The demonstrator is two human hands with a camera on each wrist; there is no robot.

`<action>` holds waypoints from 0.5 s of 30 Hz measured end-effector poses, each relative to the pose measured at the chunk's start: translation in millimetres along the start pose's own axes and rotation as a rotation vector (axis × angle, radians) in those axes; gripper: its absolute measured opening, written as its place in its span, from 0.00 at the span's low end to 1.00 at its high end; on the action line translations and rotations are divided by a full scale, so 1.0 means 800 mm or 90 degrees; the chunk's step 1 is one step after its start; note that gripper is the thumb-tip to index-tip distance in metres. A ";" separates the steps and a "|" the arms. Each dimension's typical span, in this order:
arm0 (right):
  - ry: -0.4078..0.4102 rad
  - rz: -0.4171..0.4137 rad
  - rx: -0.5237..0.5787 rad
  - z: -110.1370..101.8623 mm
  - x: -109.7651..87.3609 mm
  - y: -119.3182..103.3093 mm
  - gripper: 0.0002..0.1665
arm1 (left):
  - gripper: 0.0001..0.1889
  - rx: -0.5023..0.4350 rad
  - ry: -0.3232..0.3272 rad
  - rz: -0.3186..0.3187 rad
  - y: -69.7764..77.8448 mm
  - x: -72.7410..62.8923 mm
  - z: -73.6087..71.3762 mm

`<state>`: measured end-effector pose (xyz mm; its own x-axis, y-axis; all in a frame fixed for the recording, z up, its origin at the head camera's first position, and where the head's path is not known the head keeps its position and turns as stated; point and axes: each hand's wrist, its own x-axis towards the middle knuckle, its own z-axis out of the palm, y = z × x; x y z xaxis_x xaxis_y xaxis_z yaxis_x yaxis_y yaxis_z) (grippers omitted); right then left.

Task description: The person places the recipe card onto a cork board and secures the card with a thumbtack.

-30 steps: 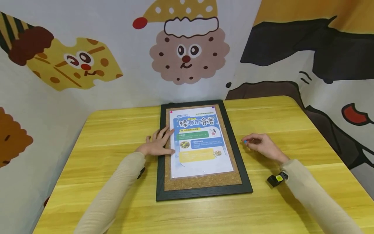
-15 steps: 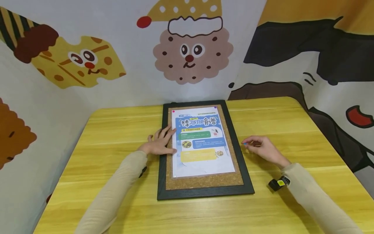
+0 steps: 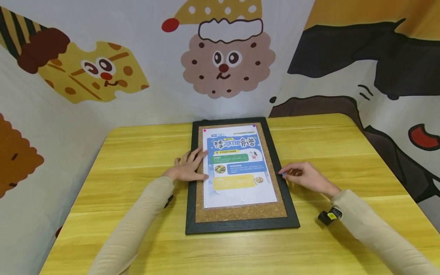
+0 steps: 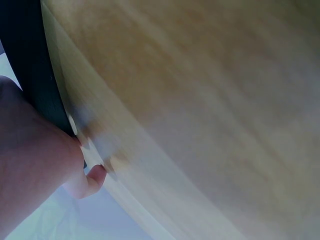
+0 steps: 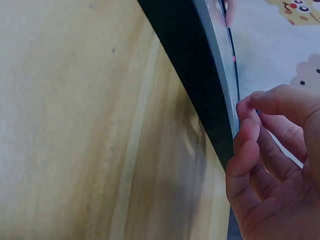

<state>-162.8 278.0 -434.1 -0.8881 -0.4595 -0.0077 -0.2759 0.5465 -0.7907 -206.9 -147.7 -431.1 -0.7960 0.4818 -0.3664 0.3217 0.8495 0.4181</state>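
A black-framed corkboard [image 3: 220, 217] lies on the table, with a printed sheet [image 3: 233, 195] over its cork. A pink pushpin [image 3: 204, 130] and a purple pushpin [image 3: 254, 125] sit at the sheet's top corners. My left hand [image 3: 187, 169] rests across the frame's left side, fingers spread, fingertips at the sheet's left edge. Between thumb and fingertips, my right hand [image 3: 307, 177] pinches a small blue pushpin [image 3: 283, 174] at the frame's right side. In the right wrist view, the right hand [image 5: 280, 160] is beside the dark frame [image 5: 197, 70]; its pinched fingertips largely hide the pin.
The yellow wood-grain table [image 3: 137, 214] extends around the board on both sides and in front. A cartoon-printed cloth [image 3: 158, 80] hangs right behind the table's far edge. A wrist camera [image 3: 328, 217] hangs under the right sleeve.
My right hand has moved left with the blue pushpin, from beside the board to its right frame edge. The left hand stays on the board; the view has shifted slightly.
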 end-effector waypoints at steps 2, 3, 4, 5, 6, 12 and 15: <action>-0.016 -0.002 -0.008 0.001 0.001 -0.002 0.08 | 0.51 0.001 0.000 -0.001 0.000 0.000 0.000; -0.024 -0.005 -0.011 0.001 0.001 -0.003 0.08 | 0.51 0.000 0.000 -0.001 0.000 0.000 0.000; -0.032 -0.010 -0.014 0.002 0.002 -0.004 0.08 | 0.51 0.000 0.000 -0.001 0.000 0.000 0.000; -0.042 -0.012 -0.013 0.002 0.002 -0.004 0.09 | 0.51 0.000 0.001 -0.002 0.000 -0.001 0.000; -0.051 -0.015 -0.012 0.003 0.003 -0.005 0.09 | 0.51 0.000 0.001 -0.001 0.000 -0.001 0.000; -0.100 -0.045 -0.011 0.005 0.006 -0.007 0.10 | 0.51 0.000 0.001 0.003 0.001 -0.002 -0.001; -0.109 -0.065 -0.022 0.007 0.007 -0.008 0.10 | 0.50 0.000 0.002 0.004 0.001 -0.002 -0.001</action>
<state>-163.9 268.1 -432.7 -0.7798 -0.6250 -0.0352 -0.3765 0.5132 -0.7713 -205.8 -147.8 -429.4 -0.7952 0.4871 -0.3610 0.3277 0.8463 0.4201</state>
